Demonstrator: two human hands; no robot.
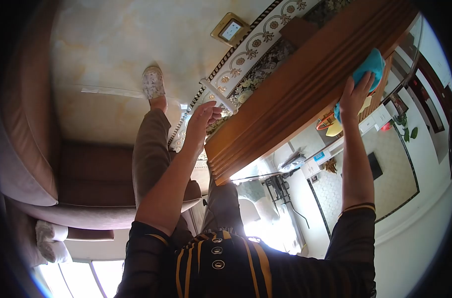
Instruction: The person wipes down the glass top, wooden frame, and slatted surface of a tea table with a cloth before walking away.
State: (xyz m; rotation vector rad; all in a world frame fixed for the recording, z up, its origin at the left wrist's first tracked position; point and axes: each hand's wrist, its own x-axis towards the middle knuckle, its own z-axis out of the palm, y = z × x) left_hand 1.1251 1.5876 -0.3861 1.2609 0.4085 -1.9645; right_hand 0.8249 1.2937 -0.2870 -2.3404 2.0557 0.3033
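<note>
My right hand (356, 97) presses a blue cloth (371, 69) against the edge of a long brown wooden piece with grooved moulding (305, 94). The cloth is bunched under the fingers, and a corner of it shows beside the wrist. My left hand (204, 118) is loosely curled near the other end of the wood, with nothing visible in it. Close to its fingertips is a thin white bar (220, 95); whether they touch it I cannot tell.
A brown sofa (94, 171) lies to the left, with fluffy cushions (52, 241). A slippered foot (153, 83) is on the marble-look floor (102, 44). A gold-framed floor socket (231, 30) sits beside the patterned border (258, 42). White drawers (375, 119) and a plant (410, 133) appear at right.
</note>
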